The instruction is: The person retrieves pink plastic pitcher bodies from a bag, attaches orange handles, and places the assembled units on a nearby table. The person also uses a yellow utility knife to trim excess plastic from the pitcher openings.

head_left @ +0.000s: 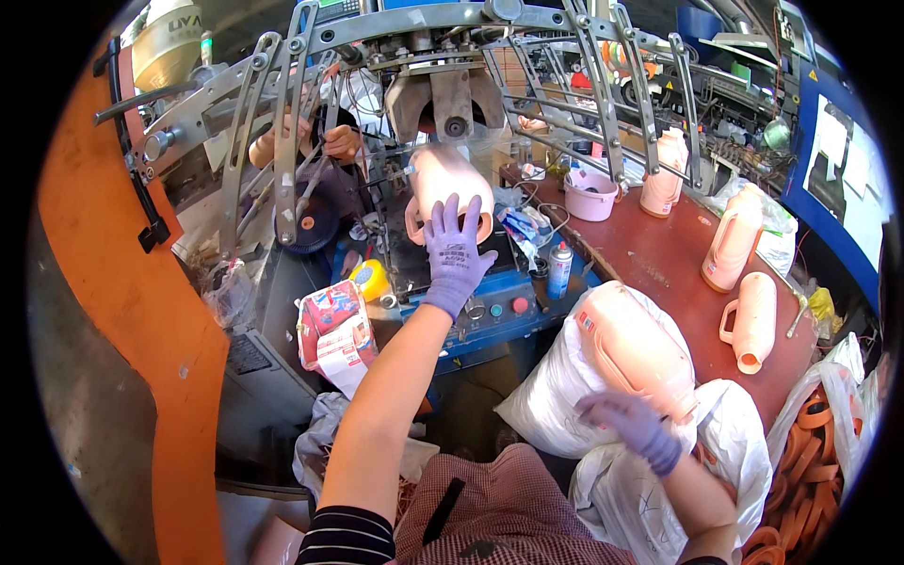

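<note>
A pink plastic jug (pixel 446 179) with a side handle lies at the machine head, its end toward me. My left hand (pixel 455 250), in a purple glove, rests against that end with fingers spread and thumb out. My right hand (pixel 633 428), gloved alike, is smeared by motion beside a second, larger-looking pink jug (pixel 633 348) on a white sack (pixel 541 386); its fingers look stretched out, with nothing visible in them. Whether it touches that jug I cannot tell. On the red-brown table at the right are upright pink jugs (pixel 733 240) and one lying down (pixel 750 320).
Metal linkage arms (pixel 621 104) frame the machine above its blue panel (pixel 508 320) with buttons. Another person's hands (pixel 342 143) show behind the linkage. Nearby are a pink bucket (pixel 591 196), a spray can (pixel 559 271), an orange guard (pixel 179 377) and a bag of orange rings (pixel 805 461).
</note>
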A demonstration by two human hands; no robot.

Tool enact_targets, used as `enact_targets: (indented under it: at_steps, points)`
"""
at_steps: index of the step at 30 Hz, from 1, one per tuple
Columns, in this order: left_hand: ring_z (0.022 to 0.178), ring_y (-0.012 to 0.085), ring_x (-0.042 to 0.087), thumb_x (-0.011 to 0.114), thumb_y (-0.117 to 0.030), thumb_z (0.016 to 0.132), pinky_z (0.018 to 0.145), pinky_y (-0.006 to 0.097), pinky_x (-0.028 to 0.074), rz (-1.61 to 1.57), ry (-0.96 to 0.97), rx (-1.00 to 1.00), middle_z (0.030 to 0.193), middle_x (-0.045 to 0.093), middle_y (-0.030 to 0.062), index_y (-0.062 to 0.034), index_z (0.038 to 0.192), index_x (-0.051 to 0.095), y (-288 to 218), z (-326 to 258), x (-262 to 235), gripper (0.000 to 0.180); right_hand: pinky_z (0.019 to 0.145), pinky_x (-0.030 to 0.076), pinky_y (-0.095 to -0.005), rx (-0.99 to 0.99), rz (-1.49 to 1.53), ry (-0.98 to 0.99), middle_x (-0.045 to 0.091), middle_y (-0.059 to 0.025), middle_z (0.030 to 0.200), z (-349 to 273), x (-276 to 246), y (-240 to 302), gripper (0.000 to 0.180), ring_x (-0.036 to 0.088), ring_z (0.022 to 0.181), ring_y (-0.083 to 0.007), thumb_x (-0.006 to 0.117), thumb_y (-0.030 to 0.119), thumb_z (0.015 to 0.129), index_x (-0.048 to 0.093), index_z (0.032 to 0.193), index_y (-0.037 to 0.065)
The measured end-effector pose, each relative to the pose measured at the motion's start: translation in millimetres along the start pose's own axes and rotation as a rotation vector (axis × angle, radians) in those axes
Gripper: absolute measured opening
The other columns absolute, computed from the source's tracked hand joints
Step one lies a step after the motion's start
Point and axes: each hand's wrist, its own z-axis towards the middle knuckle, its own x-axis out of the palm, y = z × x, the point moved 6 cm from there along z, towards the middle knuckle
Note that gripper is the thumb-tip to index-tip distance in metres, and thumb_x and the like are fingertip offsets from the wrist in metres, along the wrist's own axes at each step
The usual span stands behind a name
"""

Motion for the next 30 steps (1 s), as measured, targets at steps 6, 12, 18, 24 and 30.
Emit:
enact_targets:
  at_steps: [6,12,18,24,30]
  points:
    - [0.129,0.043,0.04,0.082,-0.01,0.059,0.105,0.052,0.038,0.082,-0.129,0.104,0.136,0.044,0.0141,-0.0196,0.119,0.056,13,13,32,0.066,0.094,0.052,-0.0326,0.187,0.338,0.229,0.069,-0.0121,0.115,-1,75,-73,0.033,0.067,0.104,-0.0197,0.052,0.019,0.103,0.062,0.124,-0.005]
    - [0.128,0.0407,0.043,0.077,-0.007,0.064,0.102,0.053,0.039,0.128,0.008,0.274,0.134,0.047,0.0126,-0.0204,0.118,0.057,12,19,31,0.059,0.089,0.054,-0.0302,0.406,0.478,0.175,0.07,-0.0105,0.11,14,82,-139,0.036,0.067,0.099,-0.0177,0.056,0.025,0.103,0.063,0.123,-0.004]
    - [0.127,0.0399,0.044,0.073,-0.006,0.068,0.103,0.054,0.039,0.181,0.075,0.443,0.133,0.049,0.0122,-0.0208,0.119,0.061,12,24,27,0.055,0.09,0.055,-0.0325,0.464,0.534,0.166,0.069,-0.0116,0.114,38,78,-162,0.035,0.068,0.101,-0.0201,0.056,0.023,0.102,0.062,0.124,-0.004]
    - [0.126,0.039,0.045,0.069,-0.005,0.074,0.102,0.055,0.039,0.18,0.109,0.498,0.132,0.05,0.012,-0.0213,0.119,0.061,9,28,27,0.049,0.092,0.055,-0.0344,0.464,0.596,0.171,0.069,-0.0126,0.115,49,84,-170,0.035,0.068,0.104,-0.0224,0.054,0.021,0.103,0.06,0.126,-0.004]
    - [0.126,0.0392,0.045,0.069,-0.007,0.074,0.102,0.055,0.04,0.197,0.108,0.484,0.131,0.05,0.0119,-0.0215,0.117,0.062,10,28,26,0.046,0.093,0.055,-0.0341,0.489,0.59,0.17,0.069,-0.0126,0.115,51,87,-172,0.035,0.068,0.105,-0.0223,0.054,0.023,0.103,0.06,0.126,-0.004]
